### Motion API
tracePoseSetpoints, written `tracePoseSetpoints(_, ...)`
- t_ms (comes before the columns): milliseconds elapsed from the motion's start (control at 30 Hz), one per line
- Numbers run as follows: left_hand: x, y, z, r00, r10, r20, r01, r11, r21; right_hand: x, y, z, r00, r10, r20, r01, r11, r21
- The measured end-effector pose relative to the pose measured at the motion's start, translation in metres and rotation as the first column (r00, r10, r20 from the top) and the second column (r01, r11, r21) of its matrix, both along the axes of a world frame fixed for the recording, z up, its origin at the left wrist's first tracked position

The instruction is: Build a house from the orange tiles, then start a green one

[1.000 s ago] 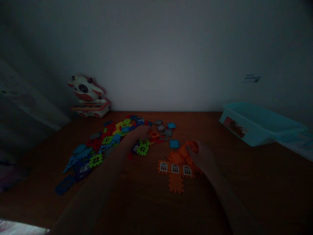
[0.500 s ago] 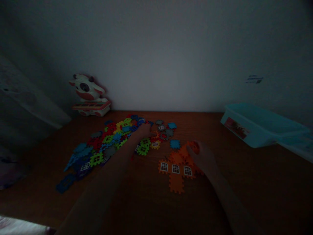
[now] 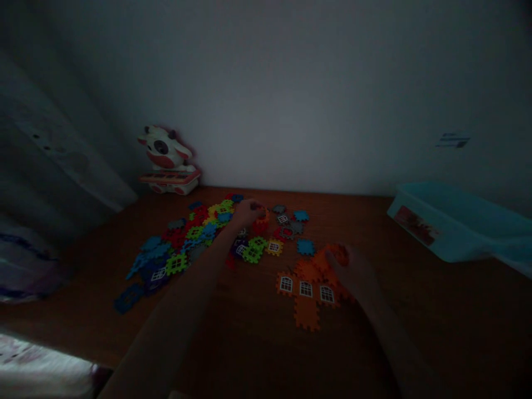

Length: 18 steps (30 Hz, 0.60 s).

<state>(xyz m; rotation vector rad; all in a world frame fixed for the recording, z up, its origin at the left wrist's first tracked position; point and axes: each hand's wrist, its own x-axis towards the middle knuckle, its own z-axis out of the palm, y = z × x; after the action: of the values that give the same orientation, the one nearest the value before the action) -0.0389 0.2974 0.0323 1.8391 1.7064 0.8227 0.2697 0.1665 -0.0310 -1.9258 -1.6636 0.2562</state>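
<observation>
The scene is very dark. My left hand reaches far across the wooden table into a heap of coloured interlocking tiles; its fingers look pinched on an orange tile at the heap's far edge. My right hand rests closed on the right end of a flat orange build made of joined tiles with three white windows. A loose blue tile lies just behind that build.
A cow-shaped toy stands at the back left against the wall. A light blue plastic bin sits at the right. A pale curtain hangs on the left, and patterned cloth shows at the bottom left.
My left hand has pushed further out to the heap's far edge and closed on an orange tile. The camera has swung slightly left. My right hand stays on the orange build.
</observation>
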Motion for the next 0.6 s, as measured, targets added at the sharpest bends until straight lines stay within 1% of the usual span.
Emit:
tracePoseSetpoints(100,0.001,-0.006,0.004,0.994,0.042,0.101,-0.051,0.995,0.082,0.0,0.0,-0.001,1.0,0.002,-0.013,-0.001,1.0,0.018)
tracePoseSetpoints(200,0.017,-0.017,0.003,0.986,0.011,0.168,-0.033,0.991,0.129,-0.001,-0.001,0.0,1.0,0.002,-0.021,-0.002,1.0,0.011)
tracePoseSetpoints(233,0.026,-0.023,0.001,0.984,-0.021,0.179,-0.003,0.991,0.135,-0.001,-0.001,0.001,1.0,0.002,-0.024,-0.002,1.0,0.009)
tracePoseSetpoints(300,0.049,-0.037,-0.005,0.976,-0.121,0.179,0.098,0.986,0.132,-0.002,-0.001,0.001,0.999,-0.004,-0.034,0.005,1.0,0.013)
tracePoseSetpoints(400,0.085,-0.065,-0.023,0.95,-0.273,0.149,0.256,0.959,0.125,-0.003,-0.002,0.002,0.999,-0.008,-0.05,0.008,1.0,0.004)
tracePoseSetpoints(467,0.103,-0.081,-0.036,0.932,-0.338,0.131,0.322,0.938,0.128,-0.002,-0.002,0.003,0.999,0.002,-0.047,-0.002,1.0,-0.003)
tracePoseSetpoints(533,0.113,-0.091,-0.046,0.918,-0.385,0.09,0.372,0.919,0.132,-0.002,-0.002,0.003,0.999,0.004,-0.043,-0.004,1.0,-0.007)
tracePoseSetpoints(600,0.114,-0.094,-0.051,0.913,-0.406,0.029,0.399,0.907,0.137,-0.001,-0.002,0.003,0.999,-0.006,-0.049,0.005,1.0,-0.016)
